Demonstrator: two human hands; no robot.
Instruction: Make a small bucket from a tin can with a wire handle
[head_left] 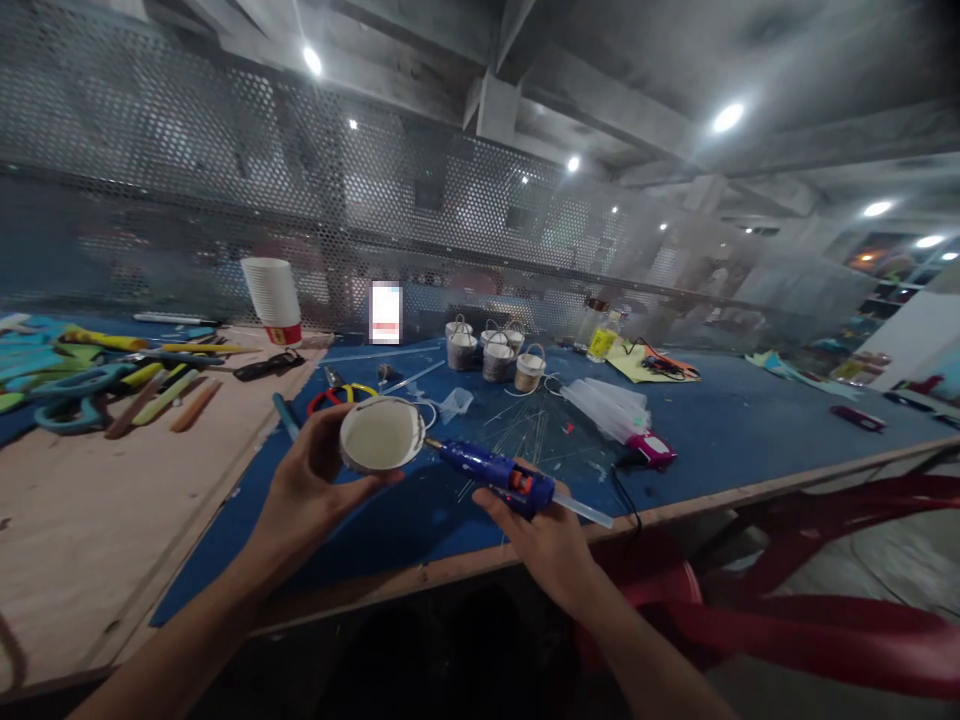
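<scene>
My left hand (311,470) is closed round a small paper cup (381,436), tilted so its pale inside faces me. In my right hand (544,530) is a blue hot glue gun (487,467), with a clear glue stick (583,509) poking out of its back end. The gun's metal nozzle (433,443) points left at the cup's right rim; I cannot tell whether it touches. Behind the cup lie red-and-yellow-handled scissors (341,392). Beyond the gun stand several small cups with looped handles (498,358), like little buckets.
A stack of paper cups (271,295) stands at the back left. Blue-handled scissors (79,390) and several markers (161,400) lie on the left board. Right of the gun are a bag of glue sticks (611,405) and a yellow-labelled bottle (603,340). Red stools (795,630) stand below the table's right edge.
</scene>
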